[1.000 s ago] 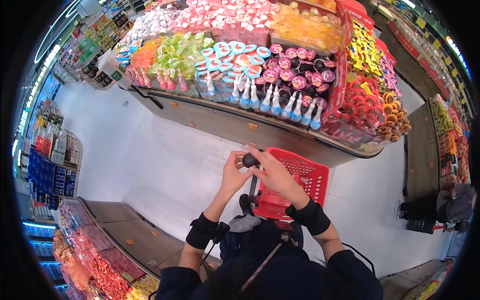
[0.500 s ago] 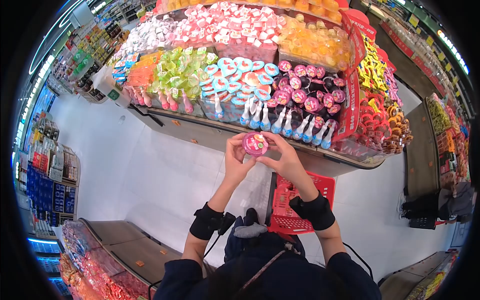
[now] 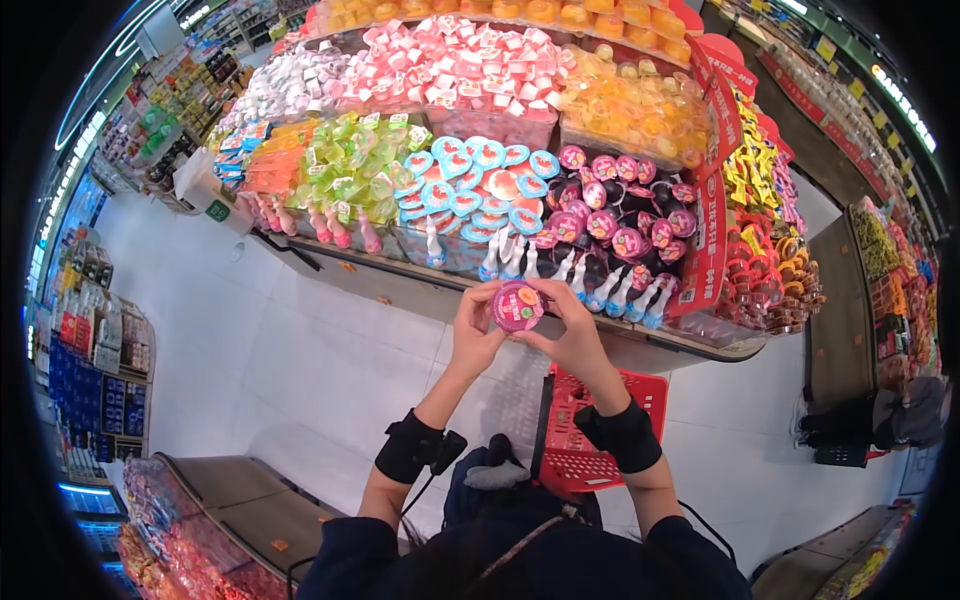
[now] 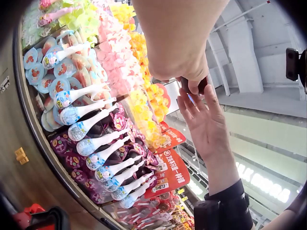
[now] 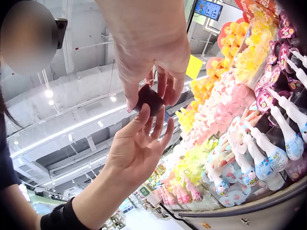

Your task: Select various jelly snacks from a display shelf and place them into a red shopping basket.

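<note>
A round cup with a purple-pink printed lid [image 3: 518, 306] is held up between both hands, lid facing the head camera. The left hand [image 3: 477, 328] pinches its left edge with thumb and fingers. From the other side, the right hand [image 3: 571, 330] pinches the right edge. In the right wrist view the cup's dark underside [image 5: 150, 100] shows between the fingertips of both hands. Similar purple-lidded cups [image 3: 628, 242] lie in a display bin beyond the hands, beside blue heart-lidded cups [image 3: 465, 203]. White-necked bottles [image 3: 600, 292] line the display's front edge.
A red basket [image 3: 600, 470] is below the right forearm. Behind the bins rises a red printed sign [image 3: 712, 240]. A second candy counter [image 3: 250, 500] stands at lower left, and another person [image 3: 905, 412] is at the far right.
Over the last second the cup has turned from its dark side to its printed lid and been raised toward the display. Both hands keep hold of it. The basket appears lower in view.
</note>
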A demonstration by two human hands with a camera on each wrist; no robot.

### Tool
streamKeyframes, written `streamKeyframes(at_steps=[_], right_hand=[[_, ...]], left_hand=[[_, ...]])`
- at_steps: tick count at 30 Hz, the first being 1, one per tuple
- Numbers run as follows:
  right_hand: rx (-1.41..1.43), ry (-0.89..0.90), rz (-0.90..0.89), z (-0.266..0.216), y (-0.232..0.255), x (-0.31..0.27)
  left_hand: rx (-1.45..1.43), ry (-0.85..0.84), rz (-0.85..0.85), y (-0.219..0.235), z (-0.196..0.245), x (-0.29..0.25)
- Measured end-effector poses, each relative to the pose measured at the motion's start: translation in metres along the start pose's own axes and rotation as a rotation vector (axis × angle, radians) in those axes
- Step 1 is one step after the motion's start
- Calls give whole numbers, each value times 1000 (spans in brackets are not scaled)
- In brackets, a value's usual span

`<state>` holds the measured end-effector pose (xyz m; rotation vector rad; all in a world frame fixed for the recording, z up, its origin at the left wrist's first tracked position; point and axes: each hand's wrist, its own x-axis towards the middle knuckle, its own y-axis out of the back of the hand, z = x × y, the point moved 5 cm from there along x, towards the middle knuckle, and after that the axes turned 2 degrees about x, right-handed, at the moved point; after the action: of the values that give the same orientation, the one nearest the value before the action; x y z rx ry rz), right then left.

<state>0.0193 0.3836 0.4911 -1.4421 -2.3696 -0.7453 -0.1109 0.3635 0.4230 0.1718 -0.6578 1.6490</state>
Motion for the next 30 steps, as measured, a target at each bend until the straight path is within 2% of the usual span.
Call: streamKeyframes(at_steps=[10,14,16,17,19,20,22,25,30], right_hand=[[-24,-9,28,8,10,4],[-72,11,200,34,31,10],[-1,-66,282,59,52,22],[-79,-79,289,73,64,29],[-148,-79,321,81,87,46],[-238,-145,310,95,99,53],[-347,-127,341,125,120,66],[-519,-140,350,144,143,83],[-629,-181,328,188,161,93]], left_hand=[[22,20,-60,-9,-6,13],[84,34,-51,-10,-4,15],[236,228,-53,0,-20,2],[232,230,-57,2,-25,-6],[245,385,17,11,-40,-26],[244,385,16,15,-43,-35],[241,473,14,21,-51,-51],[234,475,18,26,-52,-58],[224,494,20,34,-52,-74]])
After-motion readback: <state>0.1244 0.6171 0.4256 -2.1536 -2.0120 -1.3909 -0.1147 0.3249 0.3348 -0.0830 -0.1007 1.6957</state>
